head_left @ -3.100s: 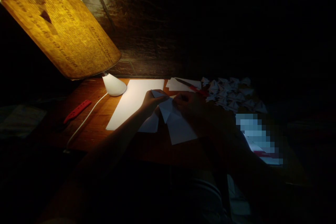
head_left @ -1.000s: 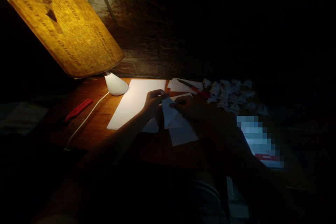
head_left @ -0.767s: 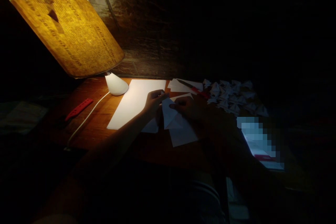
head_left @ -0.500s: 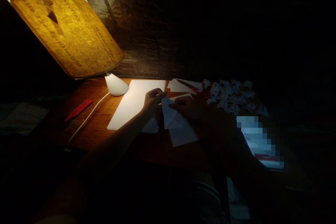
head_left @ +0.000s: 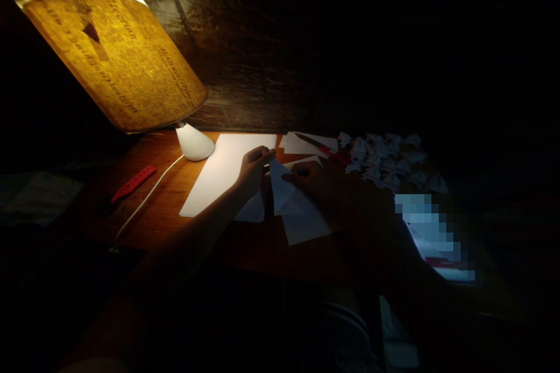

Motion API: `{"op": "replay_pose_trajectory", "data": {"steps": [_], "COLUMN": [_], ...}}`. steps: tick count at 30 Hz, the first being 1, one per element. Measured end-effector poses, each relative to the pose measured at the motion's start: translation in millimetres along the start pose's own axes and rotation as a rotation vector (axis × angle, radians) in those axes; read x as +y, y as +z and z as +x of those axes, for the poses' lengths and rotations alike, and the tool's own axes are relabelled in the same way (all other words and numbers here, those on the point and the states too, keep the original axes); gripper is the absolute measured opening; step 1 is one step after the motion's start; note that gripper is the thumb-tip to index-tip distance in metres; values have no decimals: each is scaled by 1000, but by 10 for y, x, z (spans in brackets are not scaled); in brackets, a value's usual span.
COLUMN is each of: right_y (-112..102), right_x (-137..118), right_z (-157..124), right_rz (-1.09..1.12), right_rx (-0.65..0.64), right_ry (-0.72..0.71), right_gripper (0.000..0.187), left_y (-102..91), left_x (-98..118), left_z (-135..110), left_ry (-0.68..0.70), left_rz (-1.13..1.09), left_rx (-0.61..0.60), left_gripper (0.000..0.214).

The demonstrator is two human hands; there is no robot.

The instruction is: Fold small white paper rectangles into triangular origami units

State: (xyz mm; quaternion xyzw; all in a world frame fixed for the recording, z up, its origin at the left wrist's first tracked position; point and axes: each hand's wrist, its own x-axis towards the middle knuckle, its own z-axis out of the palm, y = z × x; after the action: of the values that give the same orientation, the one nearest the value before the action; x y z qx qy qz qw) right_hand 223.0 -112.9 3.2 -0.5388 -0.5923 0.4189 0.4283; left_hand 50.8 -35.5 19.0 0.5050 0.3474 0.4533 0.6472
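Between my hands is a small folded piece of white paper, pointed at the top and wider below. My left hand pinches its upper tip between thumb and fingers. On its right edge, my right hand grips it with the thumb lying across the front; most of that hand is in deep shadow. Under and beside the folded paper lie loose white sheets on the wooden table. A stack of white paper lies to the left, partly behind my left forearm.
A lit lamp with a printed shade stands at the back left, its white cord trailing forward. A red-handled cutter lies beside it. Red scissors rest on paper near several folded paper pieces. A glowing screen sits at right.
My left fingers have shifted slightly at the folded paper's tip. My right hand and the paper stay nearly in place; the view has moved a little.
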Motion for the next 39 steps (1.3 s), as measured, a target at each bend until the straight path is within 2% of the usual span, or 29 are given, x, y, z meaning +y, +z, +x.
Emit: {"op": "replay_pose_trajectory", "data": {"steps": [7,10,18,22,26,32,39], "right_y": [3,15,94,93,80,91,122], "right_x": [-40,-34,-31,-66,-98,-70,-60], "right_z": [-26,-16,-43,-53,-56,-37,-26], "right_rz": [35,29,162,115,58,58,112], "right_rx": [52,62,146,176,195,178,171], "right_ry": [-1,-16,-27,-35,-41,-44,-29], "right_gripper": [49,49,24,20,25,27,30], "left_y": [-56,-54,-6,-31,-49,-31,48], "left_x": [-120,-121,-49,-89,-102,-58,-14], "left_z": [53,42,-21,1,6,-27,-78], "left_ry": [-67,-86,-61,-23,41,51,56], "left_rz": [73,110,137,209,271,311,262], "left_rx": [-141,-165,-190,-217,-275,-260,-161], "left_gripper": [36,32,26,24,17,10,7]}}
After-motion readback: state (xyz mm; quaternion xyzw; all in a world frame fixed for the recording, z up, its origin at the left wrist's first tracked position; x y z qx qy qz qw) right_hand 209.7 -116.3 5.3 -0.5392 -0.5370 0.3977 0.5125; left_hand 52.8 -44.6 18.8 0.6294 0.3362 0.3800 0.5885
